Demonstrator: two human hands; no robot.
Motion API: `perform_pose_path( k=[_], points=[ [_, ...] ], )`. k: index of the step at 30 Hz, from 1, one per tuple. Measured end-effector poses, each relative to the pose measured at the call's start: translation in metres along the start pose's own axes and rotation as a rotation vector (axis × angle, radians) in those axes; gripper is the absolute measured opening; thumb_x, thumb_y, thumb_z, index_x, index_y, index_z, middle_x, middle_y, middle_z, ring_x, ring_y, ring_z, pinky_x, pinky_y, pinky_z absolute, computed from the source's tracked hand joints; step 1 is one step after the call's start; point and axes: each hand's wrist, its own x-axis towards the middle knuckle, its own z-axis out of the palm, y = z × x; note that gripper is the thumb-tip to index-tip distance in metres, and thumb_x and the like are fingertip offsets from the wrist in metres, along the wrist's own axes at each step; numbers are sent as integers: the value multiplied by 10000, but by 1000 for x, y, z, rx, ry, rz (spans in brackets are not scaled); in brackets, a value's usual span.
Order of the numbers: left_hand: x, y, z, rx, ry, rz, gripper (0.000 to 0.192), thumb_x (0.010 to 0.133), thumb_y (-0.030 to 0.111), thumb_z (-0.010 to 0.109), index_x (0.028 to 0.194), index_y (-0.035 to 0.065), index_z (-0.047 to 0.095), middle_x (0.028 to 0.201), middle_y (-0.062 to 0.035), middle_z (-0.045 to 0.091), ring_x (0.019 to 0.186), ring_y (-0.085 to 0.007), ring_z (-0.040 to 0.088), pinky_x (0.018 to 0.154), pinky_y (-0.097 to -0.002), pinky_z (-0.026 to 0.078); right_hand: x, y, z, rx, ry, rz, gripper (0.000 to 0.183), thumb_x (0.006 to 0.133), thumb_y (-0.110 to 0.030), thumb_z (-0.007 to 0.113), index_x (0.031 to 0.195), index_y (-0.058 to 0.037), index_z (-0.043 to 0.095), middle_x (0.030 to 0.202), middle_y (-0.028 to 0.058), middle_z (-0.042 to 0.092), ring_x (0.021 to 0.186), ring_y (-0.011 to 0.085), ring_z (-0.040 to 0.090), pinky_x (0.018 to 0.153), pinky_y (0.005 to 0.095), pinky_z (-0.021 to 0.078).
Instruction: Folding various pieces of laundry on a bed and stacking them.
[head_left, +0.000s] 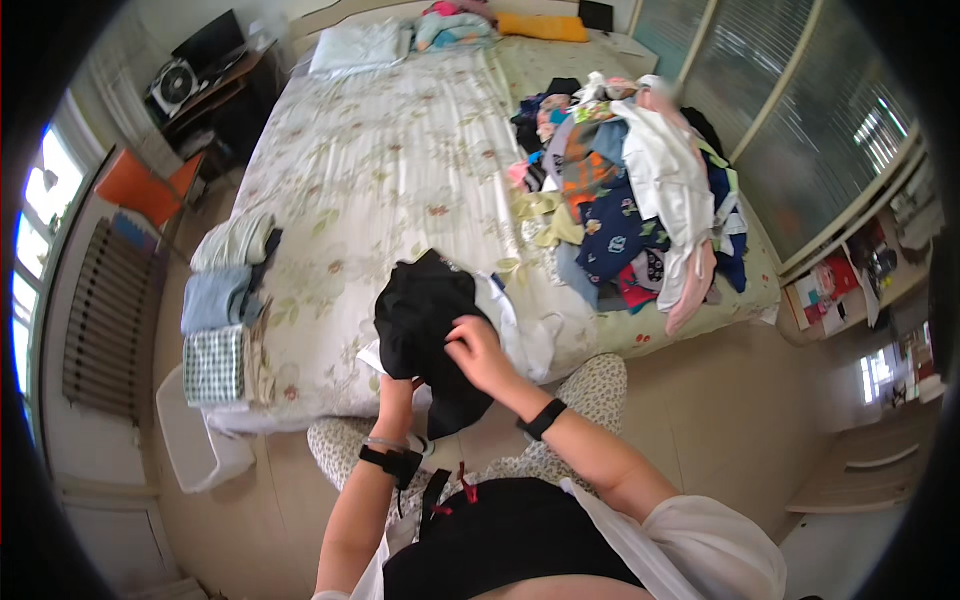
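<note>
A black cloth garment (427, 315) is held up over the near edge of the bed. My left hand (401, 390) is under its lower left part, with the fingers hidden by the cloth. My right hand (476, 349) lies against the garment's right side, fingers curled; whether they pinch the cloth is unclear. Just right of and behind the black garment, a white garment (525, 337) lies crumpled on the floral bedsheet (360, 187).
Folded clothes (217, 300) stand in stacks at the bed's left edge. A large loose heap of clothes (615, 195) covers the right side. A white plastic stool (195, 442) is at the lower left, an orange chair (150, 187) beyond. Glass sliding doors (795, 120) stand at the right.
</note>
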Motion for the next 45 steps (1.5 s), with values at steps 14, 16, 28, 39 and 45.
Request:
perform_pose_path(
  k=[14,16,28,39,45],
  points=[
    [7,29,-56,-448,142,371,290,920,141,469,1175,47,570,1136,-46,603,1042,-177,554,928,-296,405,26,43,-68,402,-67,827,267,896,-222,622,1063,-14,596,849,32,629,699,127,533,622,284,444],
    [10,36,-73,-665,214,388,269,943,197,453,1148,67,568,1144,-56,600,1071,-175,535,953,-321,382,84,2,-110,369,4,578,213,932,-193,583,1085,-43,596,923,6,641,768,56,553,665,239,463],
    [2,37,23,-4,-362,142,715,913,265,601,1469,110,179,1420,-205,341,1220,-247,455,937,-364,449,207,-162,-151,578,-130,504,193,937,-180,578,1089,-63,601,931,9,651,803,70,601,716,232,488],
    [20,-14,-3,96,-180,-49,712,875,316,642,1441,95,270,1373,-179,412,1184,-249,486,904,-365,447,317,3,-377,336,952,145,282,909,-148,518,1151,-3,520,970,134,617,827,256,646,687,375,561],
    [34,-28,-9,130,-111,-121,515,877,266,609,1310,40,445,1107,-73,575,969,-143,544,811,-316,452,182,146,-392,432,856,442,294,849,-164,508,1062,11,611,988,108,639,844,221,633,664,390,522]
  ],
)
